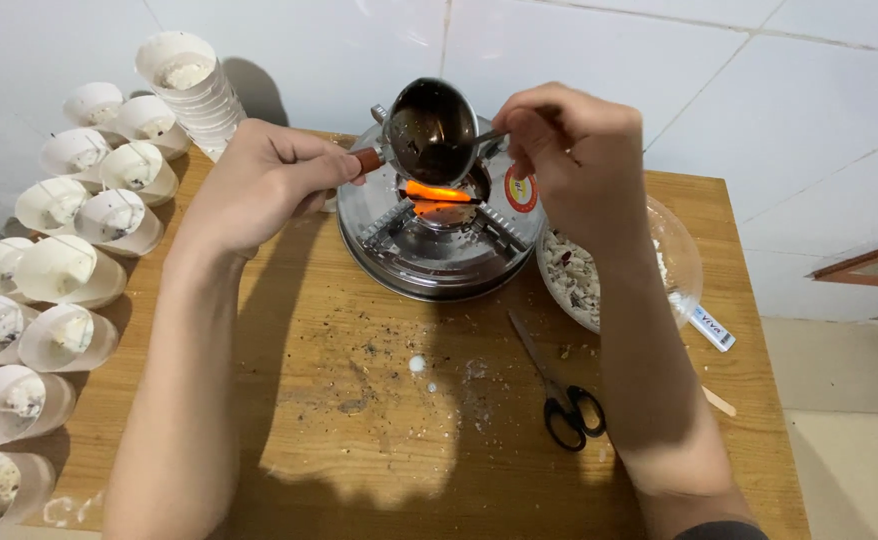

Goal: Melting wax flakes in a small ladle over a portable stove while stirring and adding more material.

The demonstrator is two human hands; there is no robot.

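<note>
Your left hand point(264, 185) grips the reddish-brown handle of a small metal ladle point(431, 132), fingers wrapped tight around it, and holds the tilted bowl right above the glowing orange coil of the round electric stove point(429, 245). The bowl carries a dark, glossy liquid. Your right hand point(571, 160) is at the ladle's far rim, fingers pinched narrow on a thin metal utensil point(494, 136) whose tip reaches toward the bowl; what kind of utensil it is cannot be told.

The stove sits at the back of the wooden surface point(379, 440), against the white tiled wall point(599, 60). Just to its right, partly hidden under your right forearm, is a clear bowl point(681, 250) of pale broken pieces. A small white tube point(711, 328) lies by that bowl's rim, and a wooden stick point(719, 401) lies further toward the edge. Black-handled scissors point(557, 388) lie on the surface between your forearms, closer to the right one. The middle of the surface is scattered with dark crumbs and white drips.

Along your left side, clear plastic cups point(69, 270) with white solid in them and thin wicks crowd the edge of the surface in rows, well apart from the stove. A stack of empty cups point(191, 85) leans behind them near your left hand.
</note>
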